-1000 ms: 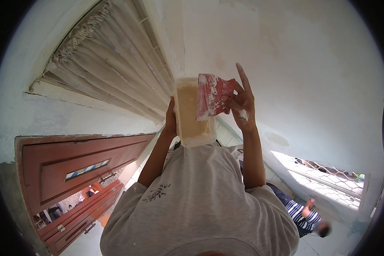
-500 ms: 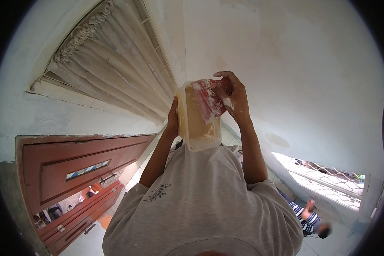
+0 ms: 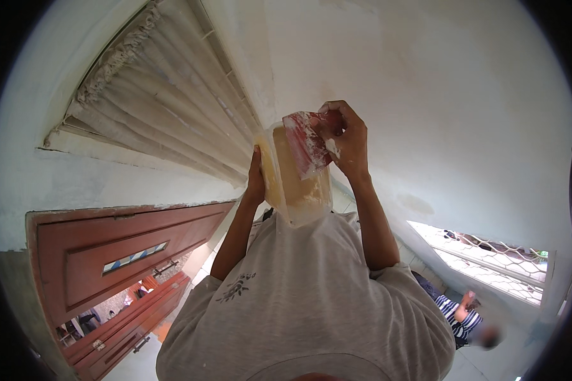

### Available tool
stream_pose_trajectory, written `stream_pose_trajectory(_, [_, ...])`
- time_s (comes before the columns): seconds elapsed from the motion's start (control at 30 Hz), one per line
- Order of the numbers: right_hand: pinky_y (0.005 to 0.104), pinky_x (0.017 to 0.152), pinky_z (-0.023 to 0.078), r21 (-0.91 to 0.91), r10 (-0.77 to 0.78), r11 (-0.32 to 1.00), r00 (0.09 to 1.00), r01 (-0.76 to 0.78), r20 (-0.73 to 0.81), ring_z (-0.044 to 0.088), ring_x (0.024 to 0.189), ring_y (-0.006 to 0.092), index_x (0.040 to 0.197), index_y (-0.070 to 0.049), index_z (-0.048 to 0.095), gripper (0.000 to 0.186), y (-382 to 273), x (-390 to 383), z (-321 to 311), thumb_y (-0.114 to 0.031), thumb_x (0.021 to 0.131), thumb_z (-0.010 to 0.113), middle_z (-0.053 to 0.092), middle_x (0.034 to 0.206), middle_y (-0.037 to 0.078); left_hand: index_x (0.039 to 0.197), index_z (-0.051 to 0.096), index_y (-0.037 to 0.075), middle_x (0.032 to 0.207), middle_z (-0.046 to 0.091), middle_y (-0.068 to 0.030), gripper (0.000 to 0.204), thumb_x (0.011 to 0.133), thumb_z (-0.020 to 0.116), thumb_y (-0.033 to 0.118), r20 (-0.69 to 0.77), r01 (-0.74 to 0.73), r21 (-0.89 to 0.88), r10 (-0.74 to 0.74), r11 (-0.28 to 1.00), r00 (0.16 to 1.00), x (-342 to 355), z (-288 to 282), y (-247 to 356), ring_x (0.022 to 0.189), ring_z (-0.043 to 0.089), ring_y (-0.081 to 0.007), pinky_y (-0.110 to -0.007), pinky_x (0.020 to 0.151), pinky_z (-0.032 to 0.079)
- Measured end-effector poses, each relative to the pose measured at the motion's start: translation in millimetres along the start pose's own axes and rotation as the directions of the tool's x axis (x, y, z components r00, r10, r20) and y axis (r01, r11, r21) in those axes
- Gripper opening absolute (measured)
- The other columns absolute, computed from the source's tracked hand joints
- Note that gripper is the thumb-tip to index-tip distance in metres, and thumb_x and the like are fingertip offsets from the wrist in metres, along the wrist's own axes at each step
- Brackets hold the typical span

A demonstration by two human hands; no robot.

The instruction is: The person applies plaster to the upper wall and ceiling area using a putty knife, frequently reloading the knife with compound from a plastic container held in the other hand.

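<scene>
— What's on the board (image 3: 295,184)?
— A tan smear of filler across its face, with the red scraper (image 3: 305,143) laid flat against it near the top. I'd say the blade is being loaded or wiped; the wall (image 3: 438,95) beside it looks mostly skimmed already.
— And the hands?
— The right hand (image 3: 346,136) is curled tight around the scraper's handle. The left hand (image 3: 255,181) clasps the board's edge, raised by the curtain (image 3: 165,108).
</scene>
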State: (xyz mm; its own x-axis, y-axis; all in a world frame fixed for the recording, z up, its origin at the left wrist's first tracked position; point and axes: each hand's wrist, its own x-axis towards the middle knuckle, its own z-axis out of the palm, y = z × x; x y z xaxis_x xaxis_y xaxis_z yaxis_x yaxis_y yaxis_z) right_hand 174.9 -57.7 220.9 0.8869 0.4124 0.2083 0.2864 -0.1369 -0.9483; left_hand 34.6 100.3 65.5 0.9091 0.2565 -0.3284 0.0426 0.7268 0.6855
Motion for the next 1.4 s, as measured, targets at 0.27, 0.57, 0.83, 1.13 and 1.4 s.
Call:
stream_pose_trajectory(0.27, [0.0229,0.059,0.039,-0.021,-0.03,0.999,0.975,0.026,-0.219,0.042,0.064,0.0079,0.1,-0.003,0.063,0.024,-0.1,12.0,7.1,-0.015,0.087,0.078,0.049,0.07,-0.002,0.146,0.042,0.006,0.132,0.059,-0.0113,0.069,0.103,0.034,0.06,-0.031,-0.018,0.017,0.019,1.0,0.999,-1.9,4.6,0.0,0.117,0.06,-0.0209,-0.034,0.099,0.05])
stream_pose_trajectory(0.57, [0.0237,0.059,0.04,-0.032,-0.059,0.998,0.954,0.051,-0.295,0.044,0.064,0.0073,0.099,-0.002,0.063,0.025,0.3,33.2,4.2,-0.018,0.088,0.078,0.053,0.07,-0.002,0.147,0.041,0.005,0.135,0.057,-0.012,0.072,0.103,0.034,0.061,-0.032,-0.023,0.017,0.023,1.0,0.999,-5.8,11.4,-12.7,0.12,0.058,-0.0207,-0.034,0.101,0.048])
stream_pose_trajectory(0.83, [0.0271,0.061,0.047,0.018,-0.084,0.995,0.923,0.098,-0.375,0.055,0.063,0.0107,0.097,0.0,0.062,0.023,0.1,49.6,9.4,-0.012,0.086,0.078,0.061,0.072,0.004,0.146,0.043,0.004,0.134,0.058,-0.0137,0.073,0.102,0.034,0.062,-0.038,-0.02,-0.036,0.018,0.999,0.999,-4.5,9.6,-15.9,0.118,0.06,-0.0224,-0.035,0.101,0.049])
stream_pose_trajectory(1.13, [0.0255,0.066,0.049,0.036,-0.101,0.991,0.914,0.125,-0.393,0.063,0.073,0.0108,0.105,0.0,0.058,0.02,9.6,59.4,9.5,-0.01,0.093,0.07,0.064,0.078,0.006,0.144,0.045,0.005,0.132,0.059,-0.0139,0.071,0.103,0.033,0.061,-0.114,-0.014,-0.132,-0.001,0.991,0.994,-9.1,18.8,-19.4,0.116,0.061,-0.0237,-0.037,0.098,0.052])
stream_pose_trajectory(1.4, [0.0255,0.083,0.051,0.589,0.209,0.808,0.949,-0.032,-0.234,0.061,0.099,0.0115,0.13,0.002,0.053,0.037,20.0,27.4,-2.9,-0.015,0.099,0.063,0.063,0.111,0.009,0.144,0.045,0.008,0.132,0.059,-0.0132,0.073,0.101,0.034,0.065,-0.125,-0.132,-0.251,0.103,0.959,0.987,-4.4,25.2,-11.9,0.117,0.061,-0.0259,-0.04,0.097,0.053])
